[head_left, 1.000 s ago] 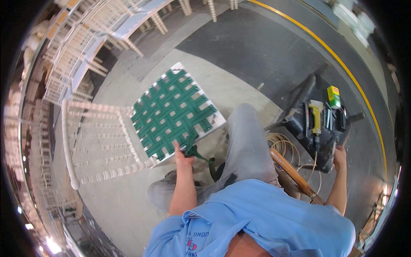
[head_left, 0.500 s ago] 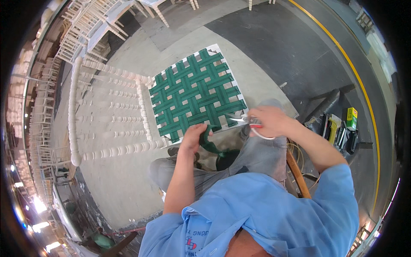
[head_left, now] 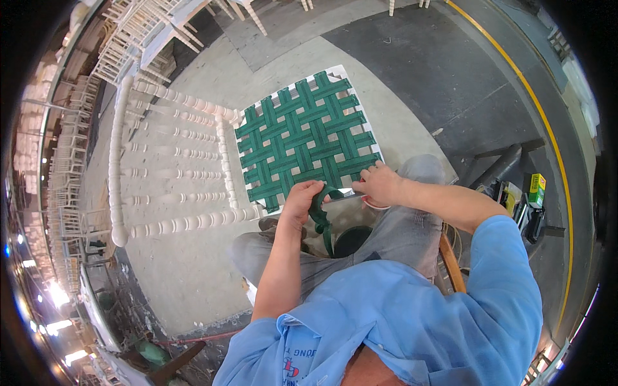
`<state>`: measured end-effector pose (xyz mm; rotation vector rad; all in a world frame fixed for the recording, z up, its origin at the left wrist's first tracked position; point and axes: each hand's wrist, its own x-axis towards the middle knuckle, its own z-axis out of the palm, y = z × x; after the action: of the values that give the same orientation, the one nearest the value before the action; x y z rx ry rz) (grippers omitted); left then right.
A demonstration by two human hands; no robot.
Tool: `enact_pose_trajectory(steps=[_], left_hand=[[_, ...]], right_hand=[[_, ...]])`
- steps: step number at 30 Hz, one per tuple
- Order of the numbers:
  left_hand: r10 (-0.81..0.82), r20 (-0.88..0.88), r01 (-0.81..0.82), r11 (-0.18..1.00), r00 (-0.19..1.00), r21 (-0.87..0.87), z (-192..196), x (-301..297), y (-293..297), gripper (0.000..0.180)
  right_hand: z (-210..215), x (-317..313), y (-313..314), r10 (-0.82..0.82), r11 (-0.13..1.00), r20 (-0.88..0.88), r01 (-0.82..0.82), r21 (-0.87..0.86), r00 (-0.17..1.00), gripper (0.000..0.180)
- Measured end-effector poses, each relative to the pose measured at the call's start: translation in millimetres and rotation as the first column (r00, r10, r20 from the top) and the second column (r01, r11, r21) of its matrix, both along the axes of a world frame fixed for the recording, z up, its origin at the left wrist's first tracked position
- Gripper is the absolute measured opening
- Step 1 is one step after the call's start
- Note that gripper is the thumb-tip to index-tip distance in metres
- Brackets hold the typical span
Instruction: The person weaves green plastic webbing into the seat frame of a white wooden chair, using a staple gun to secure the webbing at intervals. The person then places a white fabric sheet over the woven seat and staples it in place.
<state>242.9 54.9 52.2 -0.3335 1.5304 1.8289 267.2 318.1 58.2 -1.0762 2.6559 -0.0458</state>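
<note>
A white chair with turned spindles lies on its back in front of me, its seat woven from green webbing. At the seat's near edge, my left hand pinches a loose green webbing strap, whose tail hangs between my knees. My right hand is closed around scissors with red and white handles, close to the seat's near right corner. The blades reach toward the strap beside my left fingers; the right fingers partly hide them.
A dark round container stands between my legs. On the floor to the right are a green and yellow box and several tools. A wooden bar is beside my right thigh. More white chairs stand at the far left.
My right hand has moved left with the scissors, closer to my left hand and the strap. The chair sits slightly further right in view.
</note>
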Motion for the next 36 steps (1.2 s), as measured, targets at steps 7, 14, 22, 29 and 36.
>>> enact_pose_trajectory(steps=[7, 14, 22, 29, 36], left_hand=[[0.067, -0.094, -0.063, 0.997, 0.993, 0.048, 23.7, 2.5, -3.2, 0.020], [0.333, -0.298, -0.334, 0.941, 0.895, 0.046, 77.8, -6.3, -4.2, 0.045], [0.283, -0.574, -0.160, 0.953, 0.768, 0.256, 93.2, 2.5, 41.6, 0.032], [0.163, -0.774, -0.224, 0.974, 0.612, 0.028, 101.2, -10.1, 33.5, 0.020], [0.182, -0.811, -0.389, 0.919, 0.557, -0.061, 112.7, 20.6, -14.0, 0.013]], right_hand=[[-10.6, -13.0, -7.4, 0.025, 0.997, 0.003, -0.025, -0.072, 1.000, 0.040], [57.8, 32.4, 47.8, -0.636, 0.677, 0.088, 0.609, -0.413, 0.767, 0.047], [55.7, 260.9, 212.1, -0.883, -0.465, 0.171, 0.768, -0.439, -0.437, 0.070], [21.5, 347.5, 254.3, -0.804, -0.569, -0.032, 0.784, -0.247, -0.593, 0.042], [24.2, 223.8, 235.7, -0.968, -0.187, -0.015, 0.761, -0.622, -0.251, 0.036]])
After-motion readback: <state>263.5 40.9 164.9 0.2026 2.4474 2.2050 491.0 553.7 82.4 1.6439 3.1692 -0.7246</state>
